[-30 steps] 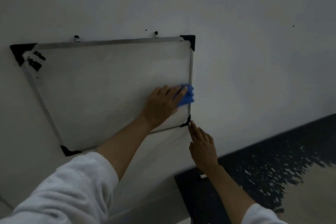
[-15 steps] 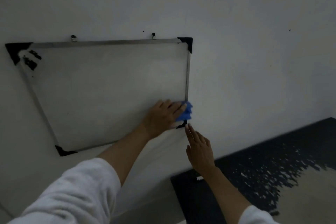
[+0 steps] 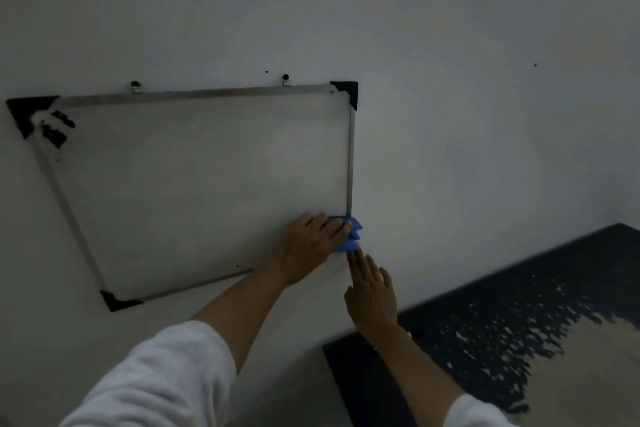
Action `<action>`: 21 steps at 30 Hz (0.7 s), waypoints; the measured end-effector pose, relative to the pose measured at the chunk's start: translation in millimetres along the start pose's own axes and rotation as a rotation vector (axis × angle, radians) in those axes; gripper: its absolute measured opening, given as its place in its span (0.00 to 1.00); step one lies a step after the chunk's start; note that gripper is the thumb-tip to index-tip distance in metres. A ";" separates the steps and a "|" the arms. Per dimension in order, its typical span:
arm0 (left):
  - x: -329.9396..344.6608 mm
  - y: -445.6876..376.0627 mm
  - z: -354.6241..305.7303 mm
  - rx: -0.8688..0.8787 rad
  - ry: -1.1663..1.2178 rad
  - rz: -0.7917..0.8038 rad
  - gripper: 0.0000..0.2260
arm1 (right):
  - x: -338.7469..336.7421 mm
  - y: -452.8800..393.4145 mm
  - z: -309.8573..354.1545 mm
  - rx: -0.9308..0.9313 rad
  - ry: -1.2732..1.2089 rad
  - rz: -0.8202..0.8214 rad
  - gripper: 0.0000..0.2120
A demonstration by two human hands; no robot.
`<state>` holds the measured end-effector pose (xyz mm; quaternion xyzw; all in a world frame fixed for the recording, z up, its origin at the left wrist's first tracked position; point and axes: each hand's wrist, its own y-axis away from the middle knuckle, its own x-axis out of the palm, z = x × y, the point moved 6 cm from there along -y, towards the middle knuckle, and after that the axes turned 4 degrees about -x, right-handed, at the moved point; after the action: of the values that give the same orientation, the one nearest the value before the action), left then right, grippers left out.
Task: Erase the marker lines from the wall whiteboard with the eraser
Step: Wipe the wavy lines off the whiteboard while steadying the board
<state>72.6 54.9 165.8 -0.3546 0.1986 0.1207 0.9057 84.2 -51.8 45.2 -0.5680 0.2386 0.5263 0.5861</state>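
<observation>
A metal-framed whiteboard (image 3: 194, 184) with black corner caps hangs tilted on the pale wall. Black marker marks (image 3: 53, 130) sit near its top left corner; the rest of the surface looks blank apart from a small dot low down. My left hand (image 3: 308, 246) presses a blue eraser (image 3: 351, 236) flat against the board's bottom right corner, hiding that corner cap. My right hand (image 3: 372, 295) rests flat on the wall just below the eraser, fingers spread and pointing up, holding nothing.
Two small hooks (image 3: 284, 79) hold the board's top edge. A dark skirting band (image 3: 485, 288) with flaking paint runs along the wall at lower right, above a beige floor (image 3: 595, 374). Small specks dot the wall above.
My left hand has slid the eraser down the board's right edge, from mid-height to the bottom right corner. My right hand has stayed just below that corner.
</observation>
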 end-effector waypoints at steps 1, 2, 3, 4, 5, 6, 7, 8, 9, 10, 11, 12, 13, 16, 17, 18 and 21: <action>-5.6 -8.8 9.2 0.004 -0.008 -0.034 0.29 | 1.4 0.4 0.6 -0.001 0.010 0.015 0.38; -14.4 -21.9 23.0 -0.011 -0.030 -0.079 0.30 | 2.8 0.9 1.2 0.003 0.011 0.025 0.38; -25.3 -37.8 41.2 -0.045 -0.053 -0.128 0.31 | 3.2 0.7 2.2 0.007 0.008 0.020 0.38; -36.8 -54.3 61.6 -0.098 -0.069 -0.173 0.33 | 2.6 0.0 4.3 0.015 0.005 0.014 0.38; -47.3 -69.2 81.6 -0.161 -0.077 -0.198 0.34 | 2.7 -0.3 6.8 0.025 0.005 0.017 0.38; -55.6 -81.3 98.2 -0.215 -0.092 -0.207 0.34 | 4.2 -0.2 8.5 0.040 0.005 0.029 0.38; -61.7 -88.9 108.8 -0.253 -0.115 -0.204 0.35 | 5.0 0.2 9.8 0.055 0.006 0.039 0.38; -63.3 -91.1 112.7 -0.274 -0.135 -0.199 0.35 | 5.2 0.6 10.5 0.066 0.010 0.048 0.38; -62.3 -88.4 109.9 -0.283 -0.136 -0.194 0.34 | 4.8 1.0 10.9 0.074 0.011 0.056 0.38; -58.1 -80.9 101.3 -0.278 -0.122 -0.189 0.34 | 4.1 1.0 11.1 0.079 0.005 0.059 0.38; -49.7 -69.0 87.6 -0.251 -0.096 -0.173 0.34 | 2.4 1.3 11.1 0.084 -0.005 0.060 0.38; -40.2 -53.2 70.8 -0.202 -0.078 -0.159 0.33 | 0.4 1.6 10.9 0.086 -0.010 0.062 0.39; -30.1 -35.5 53.7 -0.144 -0.070 -0.125 0.32 | -1.0 1.6 10.4 0.082 -0.005 0.070 0.39; -14.7 2.2 25.3 -0.011 -0.069 -0.046 0.31 | -3.1 2.1 6.6 0.066 0.031 0.086 0.40; -17.9 0.9 27.8 0.014 -0.066 -0.059 0.30 | -3.9 2.2 5.7 0.065 0.032 0.086 0.40; -22.8 -6.4 35.6 0.025 -0.072 -0.095 0.30 | -4.3 2.3 6.1 0.065 0.029 0.088 0.39; -49.9 -47.4 83.5 -0.084 -0.106 -0.201 0.33 | -3.9 2.1 10.7 0.080 0.005 0.087 0.39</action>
<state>68.1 74.5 272.2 -0.4037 0.1088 0.0561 0.9067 77.6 -43.8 50.4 -0.5346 0.2855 0.5397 0.5843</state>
